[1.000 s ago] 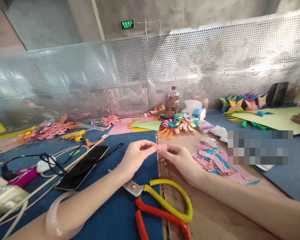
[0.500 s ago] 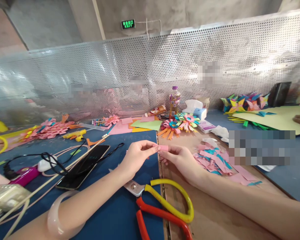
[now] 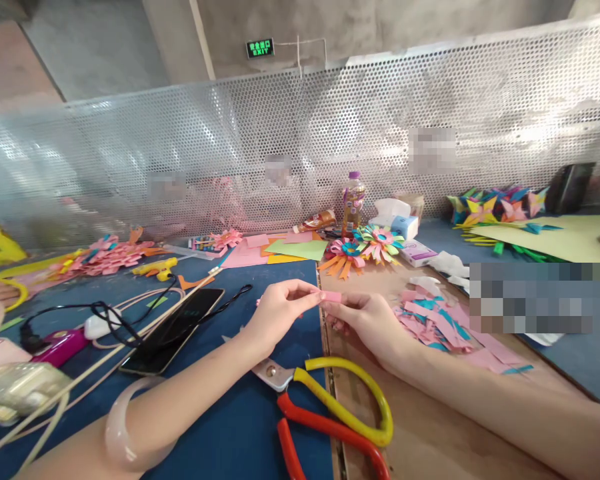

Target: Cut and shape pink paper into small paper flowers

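Between my two hands is a small piece of pink paper (image 3: pixel 333 297). My left hand (image 3: pixel 276 315) pinches its left end between thumb and fingers. At its other end, my right hand (image 3: pixel 369 319) grips it in the same way, and the fingertips nearly meet. Scissors (image 3: pixel 336 430) with one yellow and one red handle lie below, their blades partly hidden under my left forearm. To the right of my right hand sits a pile of pink and blue paper strips (image 3: pixel 433 321).
A black phone (image 3: pixel 180 333), cables and a yellow glue gun (image 3: pixel 155 269) lie at left. Paper flowers (image 3: pixel 347 250), a drink bottle (image 3: pixel 353 203) and tissues (image 3: pixel 404 225) stand at the back before a perforated metal panel (image 3: pixel 220 147). Other people's hands show at both edges.
The view has shifted slightly, so everything sits a little further right. Both hands keep hold of the pink paper in nearly the same pose.
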Demonstrator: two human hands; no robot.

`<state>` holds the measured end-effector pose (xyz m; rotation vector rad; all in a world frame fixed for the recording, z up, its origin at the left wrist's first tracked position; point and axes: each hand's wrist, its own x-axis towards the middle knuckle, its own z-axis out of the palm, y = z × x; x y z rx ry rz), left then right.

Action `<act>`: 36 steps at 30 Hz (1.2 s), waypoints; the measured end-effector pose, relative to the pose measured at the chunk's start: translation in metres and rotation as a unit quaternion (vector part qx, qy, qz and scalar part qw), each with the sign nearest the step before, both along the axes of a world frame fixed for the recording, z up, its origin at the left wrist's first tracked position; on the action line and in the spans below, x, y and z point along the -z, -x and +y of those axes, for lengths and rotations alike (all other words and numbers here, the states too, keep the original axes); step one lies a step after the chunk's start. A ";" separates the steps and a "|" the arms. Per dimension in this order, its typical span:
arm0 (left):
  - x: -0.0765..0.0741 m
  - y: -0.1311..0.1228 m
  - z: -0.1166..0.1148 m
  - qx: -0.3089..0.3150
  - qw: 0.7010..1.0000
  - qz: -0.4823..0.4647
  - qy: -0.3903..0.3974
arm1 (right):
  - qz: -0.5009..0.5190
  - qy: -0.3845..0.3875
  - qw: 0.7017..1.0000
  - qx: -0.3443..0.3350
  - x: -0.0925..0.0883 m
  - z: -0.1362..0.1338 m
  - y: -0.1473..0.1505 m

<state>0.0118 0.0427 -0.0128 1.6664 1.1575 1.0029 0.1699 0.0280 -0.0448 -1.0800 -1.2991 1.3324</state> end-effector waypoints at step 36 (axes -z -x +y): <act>-0.001 -0.002 -0.002 0.028 0.998 -0.034 0.053 | 0.044 0.011 0.996 -0.080 0.000 0.001 0.000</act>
